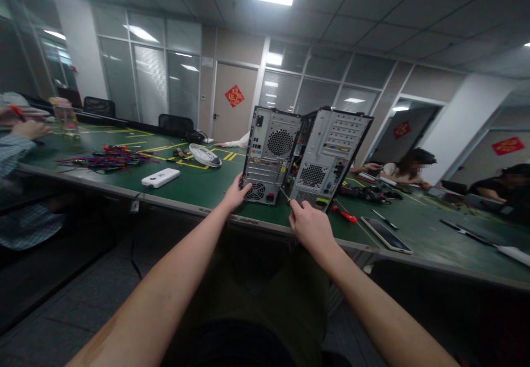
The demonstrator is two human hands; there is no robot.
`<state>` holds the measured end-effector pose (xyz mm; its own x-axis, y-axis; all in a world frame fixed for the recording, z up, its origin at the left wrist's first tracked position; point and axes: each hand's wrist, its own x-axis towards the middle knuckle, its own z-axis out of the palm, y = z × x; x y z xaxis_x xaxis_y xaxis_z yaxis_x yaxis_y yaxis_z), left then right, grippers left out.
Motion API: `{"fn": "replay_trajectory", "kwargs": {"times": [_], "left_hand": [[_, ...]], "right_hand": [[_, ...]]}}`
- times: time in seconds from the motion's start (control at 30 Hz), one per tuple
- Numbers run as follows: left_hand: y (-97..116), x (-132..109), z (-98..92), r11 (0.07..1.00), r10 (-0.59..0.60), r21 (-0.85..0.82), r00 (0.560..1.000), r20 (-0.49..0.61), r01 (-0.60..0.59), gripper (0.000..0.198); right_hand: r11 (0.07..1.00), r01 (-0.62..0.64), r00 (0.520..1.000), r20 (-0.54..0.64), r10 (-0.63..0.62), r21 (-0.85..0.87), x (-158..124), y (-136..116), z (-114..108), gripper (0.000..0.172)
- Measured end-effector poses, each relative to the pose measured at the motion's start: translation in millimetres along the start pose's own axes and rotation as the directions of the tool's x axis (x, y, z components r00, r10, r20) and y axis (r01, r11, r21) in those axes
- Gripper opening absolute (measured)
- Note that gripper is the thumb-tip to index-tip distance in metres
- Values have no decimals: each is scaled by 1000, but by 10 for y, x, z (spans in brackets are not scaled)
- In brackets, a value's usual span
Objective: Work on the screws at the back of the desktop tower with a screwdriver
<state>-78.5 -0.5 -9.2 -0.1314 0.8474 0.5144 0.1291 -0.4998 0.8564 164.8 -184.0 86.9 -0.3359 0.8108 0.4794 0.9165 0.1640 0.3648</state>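
Observation:
Two desktop computer cases stand upright side by side on the green table, their back panels facing me. My left hand (236,195) grips the lower left edge of the left computer case (259,171), thumb on the back panel and fingers round the side. My right hand (308,221) is closed round the handle of a screwdriver (285,192). The thin shaft points up and left at the lower right edge of that case; whether its tip touches a screw is too small to tell. The right computer case (327,157) stands just behind my right hand.
Right of the cases lie a red screwdriver (344,214), a phone (386,234) and a dark cable bundle (370,193). On the left are a white power strip (160,177), a heap of coloured wires (110,159) and a white oval object (205,155). Other people sit around the table.

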Motion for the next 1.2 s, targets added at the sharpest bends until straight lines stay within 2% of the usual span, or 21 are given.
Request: {"fn": "replay_trajectory", "kwargs": {"times": [0.8,1.2], "left_hand": [[-14,6,3,1000,-12,-1,1000,-6,12,74],[3,-2,5,1000,8,-18,1000,5,-8,73]], "right_hand": [[998,43,997,71,-40,-39,112,25,-234,30],[996,65,997,40,-63,-54,160,11,-269,28]]}}
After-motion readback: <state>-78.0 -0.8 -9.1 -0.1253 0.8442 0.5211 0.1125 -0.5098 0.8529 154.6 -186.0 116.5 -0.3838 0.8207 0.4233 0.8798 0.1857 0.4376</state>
